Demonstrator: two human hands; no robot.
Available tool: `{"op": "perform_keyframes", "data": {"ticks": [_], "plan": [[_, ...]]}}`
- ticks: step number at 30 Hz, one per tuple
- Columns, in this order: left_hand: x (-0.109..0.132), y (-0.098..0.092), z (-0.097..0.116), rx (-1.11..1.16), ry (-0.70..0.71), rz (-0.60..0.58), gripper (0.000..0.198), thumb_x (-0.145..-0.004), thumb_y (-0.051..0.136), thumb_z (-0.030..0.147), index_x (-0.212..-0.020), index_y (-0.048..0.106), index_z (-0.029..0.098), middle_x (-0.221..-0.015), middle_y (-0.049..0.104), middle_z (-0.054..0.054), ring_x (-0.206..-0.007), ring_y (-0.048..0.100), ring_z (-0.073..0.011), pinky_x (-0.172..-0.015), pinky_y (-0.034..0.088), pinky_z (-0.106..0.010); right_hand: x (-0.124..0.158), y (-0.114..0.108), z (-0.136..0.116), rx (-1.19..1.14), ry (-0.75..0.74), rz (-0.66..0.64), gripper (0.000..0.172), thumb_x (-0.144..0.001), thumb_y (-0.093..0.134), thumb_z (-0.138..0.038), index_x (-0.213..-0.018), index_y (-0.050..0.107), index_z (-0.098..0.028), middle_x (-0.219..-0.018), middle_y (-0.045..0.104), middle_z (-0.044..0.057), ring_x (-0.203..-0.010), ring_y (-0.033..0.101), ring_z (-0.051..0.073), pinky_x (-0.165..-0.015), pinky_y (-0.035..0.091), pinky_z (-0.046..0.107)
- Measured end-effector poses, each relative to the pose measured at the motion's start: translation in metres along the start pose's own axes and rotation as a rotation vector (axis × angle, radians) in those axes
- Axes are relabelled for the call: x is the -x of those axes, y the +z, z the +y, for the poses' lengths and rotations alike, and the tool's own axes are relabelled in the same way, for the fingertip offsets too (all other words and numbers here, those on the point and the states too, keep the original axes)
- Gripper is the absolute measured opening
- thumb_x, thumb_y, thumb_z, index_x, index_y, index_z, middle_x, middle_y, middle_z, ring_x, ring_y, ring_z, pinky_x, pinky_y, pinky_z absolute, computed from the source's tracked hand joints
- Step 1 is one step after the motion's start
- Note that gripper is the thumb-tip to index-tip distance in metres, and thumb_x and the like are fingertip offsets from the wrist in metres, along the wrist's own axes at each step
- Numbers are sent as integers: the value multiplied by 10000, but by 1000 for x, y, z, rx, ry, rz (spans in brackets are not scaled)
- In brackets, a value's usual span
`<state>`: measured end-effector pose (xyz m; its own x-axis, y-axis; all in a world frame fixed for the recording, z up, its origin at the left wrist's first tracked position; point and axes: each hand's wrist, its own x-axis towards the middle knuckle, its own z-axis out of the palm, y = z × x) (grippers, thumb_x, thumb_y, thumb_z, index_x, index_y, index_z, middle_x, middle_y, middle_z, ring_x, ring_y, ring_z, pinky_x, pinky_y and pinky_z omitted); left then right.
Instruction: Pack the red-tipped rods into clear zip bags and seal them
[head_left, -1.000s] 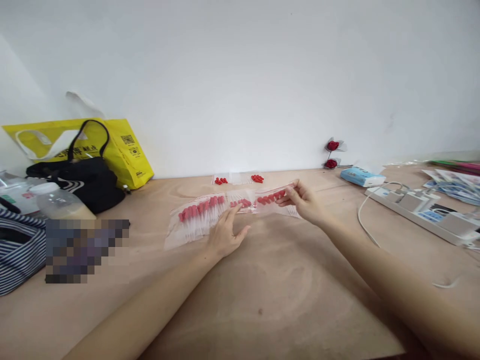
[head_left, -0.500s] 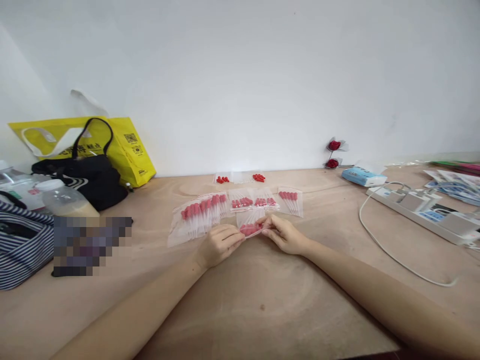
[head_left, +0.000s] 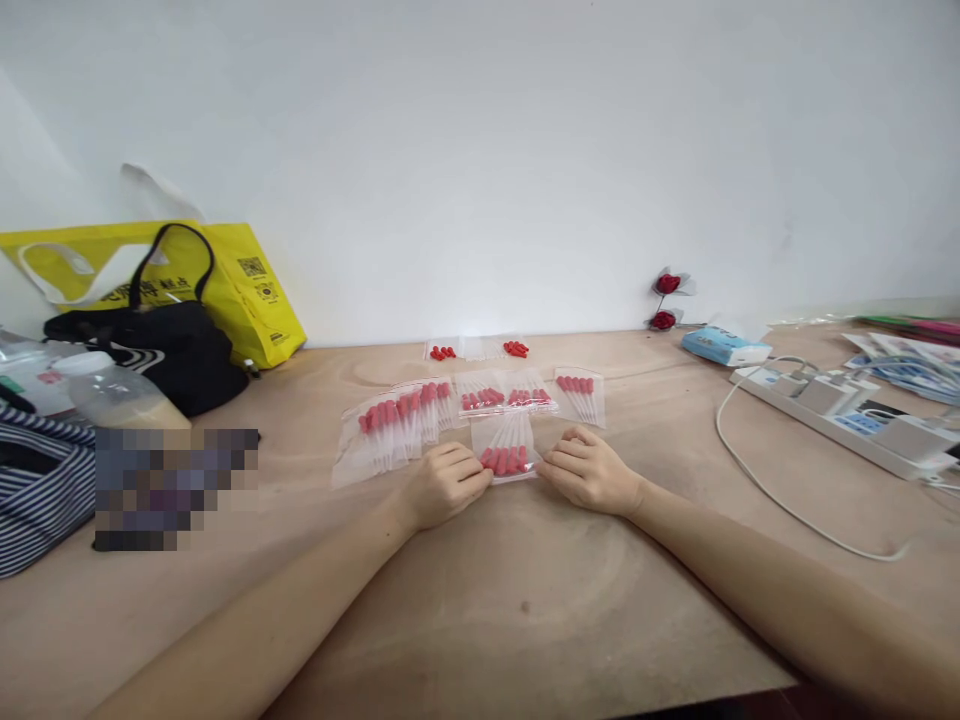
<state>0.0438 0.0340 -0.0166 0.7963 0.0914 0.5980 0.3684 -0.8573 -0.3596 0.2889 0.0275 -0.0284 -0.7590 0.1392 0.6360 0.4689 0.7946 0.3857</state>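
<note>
In front of me is a clear zip bag (head_left: 501, 440) holding several thin, clear sticks with red bulb-like ends, which look like droppers. Their red ends point toward me. My left hand (head_left: 448, 485) is closed, its fingers pinching the near left corner. At the near right corner, my right hand (head_left: 592, 472) is also closed, with thumb and fingertips together on the bag's edge. Behind it are two similar filled bags (head_left: 507, 396). More such bags overlap in a row on the left (head_left: 390, 425), and a single one (head_left: 579, 397) lies to the right.
By the wall lie small bags of red pieces (head_left: 442, 353). A yellow bag (head_left: 266, 300), a black bag (head_left: 180, 355) and a bottle (head_left: 127, 395) stand left. To the right are a tissue pack (head_left: 724, 346), a power strip (head_left: 840, 420) with a looping white cable, and red artificial roses (head_left: 664, 300).
My right hand has slid right along the bag's near edge to its corner and its fingers have curled in. The bag lies flatter, with its red ends more visible. My left hand stays at its corner.
</note>
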Motion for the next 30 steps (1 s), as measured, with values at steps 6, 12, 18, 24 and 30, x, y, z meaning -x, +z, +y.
{"op": "perform_keyframes", "data": {"ticks": [6, 12, 18, 24, 30], "plan": [[1, 2, -1, 50, -91, 44, 191, -849, 468, 136, -712, 600, 157, -600, 593, -13, -560, 526, -123, -573, 444, -256, 0, 3, -1, 60, 49, 54, 162, -820, 435, -94, -751, 562, -168, -559, 516, -24, -554, 430, 95, -710, 321, 300], [-11, 8, 8, 151, -223, 61, 100, -821, 525, 223, -830, 609, 171, -765, 636, -35, -718, 566, -157, -703, 455, -310, -10, 6, -6, -13, 192, 82, 168, -832, 452, -171, -712, 569, -172, -553, 539, -22, -562, 453, 94, -712, 304, 298], [-20, 16, 16, 68, -155, 108, 123, -823, 492, 133, -767, 599, 158, -715, 632, -20, -670, 561, -144, -677, 445, -305, -19, 11, -14, -62, 198, 79, 192, -832, 436, -187, -697, 571, -166, -553, 540, -15, -560, 448, 100, -705, 295, 297], [-21, 12, 16, -35, -69, 96, 154, -832, 461, 111, -760, 591, 146, -700, 635, -23, -665, 563, -137, -711, 451, -314, -22, 10, -15, -62, 197, 74, 207, -823, 413, -156, -685, 567, -166, -552, 529, -7, -566, 446, 107, -711, 288, 305], [-20, 8, 15, -179, 15, 108, 176, -837, 445, 88, -746, 577, 160, -662, 620, -8, -638, 564, -128, -697, 456, -319, -20, 7, -15, -68, 196, 87, 192, -806, 420, -137, -680, 561, -169, -566, 531, -12, -582, 451, 105, -746, 281, 318]]}}
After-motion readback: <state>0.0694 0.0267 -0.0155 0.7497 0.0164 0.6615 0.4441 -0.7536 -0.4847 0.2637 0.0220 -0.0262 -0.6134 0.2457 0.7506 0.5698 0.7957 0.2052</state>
